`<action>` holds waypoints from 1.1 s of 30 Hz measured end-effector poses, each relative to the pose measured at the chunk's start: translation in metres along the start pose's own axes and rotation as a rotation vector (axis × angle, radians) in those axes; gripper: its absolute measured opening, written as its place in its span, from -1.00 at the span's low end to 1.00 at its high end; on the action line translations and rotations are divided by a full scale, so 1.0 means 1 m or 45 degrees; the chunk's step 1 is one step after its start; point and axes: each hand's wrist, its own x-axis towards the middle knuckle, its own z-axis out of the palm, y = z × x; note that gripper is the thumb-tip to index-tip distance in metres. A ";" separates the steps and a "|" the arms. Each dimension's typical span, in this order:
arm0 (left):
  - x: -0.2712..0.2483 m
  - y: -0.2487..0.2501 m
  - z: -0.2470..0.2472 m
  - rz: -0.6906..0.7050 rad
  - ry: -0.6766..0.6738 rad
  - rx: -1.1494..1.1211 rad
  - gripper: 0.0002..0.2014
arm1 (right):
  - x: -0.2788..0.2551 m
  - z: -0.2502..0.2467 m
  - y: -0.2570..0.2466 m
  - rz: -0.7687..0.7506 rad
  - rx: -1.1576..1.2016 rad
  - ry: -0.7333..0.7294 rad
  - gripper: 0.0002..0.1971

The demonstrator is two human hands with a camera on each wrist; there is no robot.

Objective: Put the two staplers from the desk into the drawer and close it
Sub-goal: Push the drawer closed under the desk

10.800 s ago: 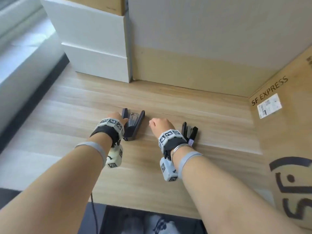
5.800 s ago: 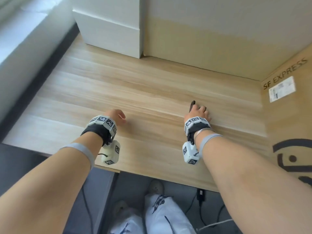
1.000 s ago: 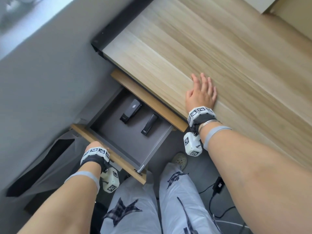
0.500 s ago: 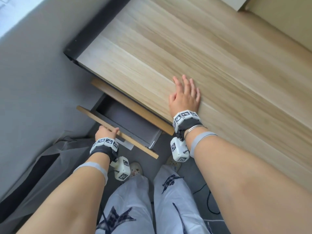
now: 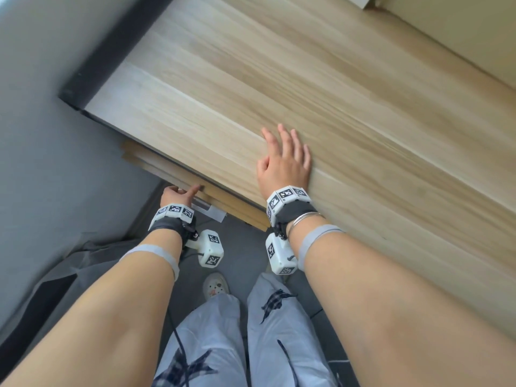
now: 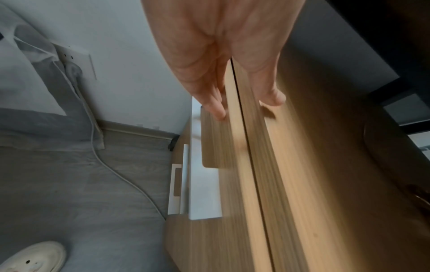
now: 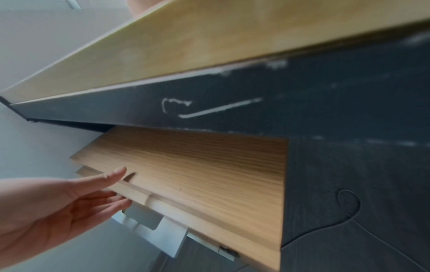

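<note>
The drawer point(image 5: 156, 167) is pushed in under the wooden desk point(image 5: 307, 79), and none of its inside shows. Both staplers are hidden from every view. My left hand point(image 5: 184, 191) touches the drawer's wooden front with straight fingers; in the left wrist view the left hand point(image 6: 244, 104) has its fingers point(image 6: 216, 108) along the panel point(image 6: 235, 184) and the thumb on the other side of its edge. The right wrist view shows the same left hand point(image 7: 104, 185) against the panel point(image 7: 197, 174). My right hand point(image 5: 284, 160) lies flat on the desk top near its front edge.
A grey wall and grey fabric point(image 5: 55, 275) are to the left. A white cable point(image 6: 121, 176) runs across the grey floor. A white bracket point(image 6: 177, 185) sits below the drawer. My legs and a white shoe point(image 5: 215, 286) are under the desk edge.
The drawer, open a second ago with both staplers lying inside, has slid in under the desk. My left hand followed its front inward. The right hand stayed flat on the desk.
</note>
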 end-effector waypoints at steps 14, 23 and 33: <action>0.017 0.007 0.010 -0.006 -0.036 -0.031 -0.70 | 0.000 -0.001 -0.002 -0.006 0.004 0.042 -0.37; 0.027 0.013 0.010 -0.094 -0.061 0.161 -0.54 | 0.000 -0.001 -0.003 0.006 -0.007 0.014 -0.36; 0.031 0.014 0.003 -0.061 -0.107 0.336 -0.52 | 0.001 -0.001 -0.002 0.014 0.026 -0.013 -0.39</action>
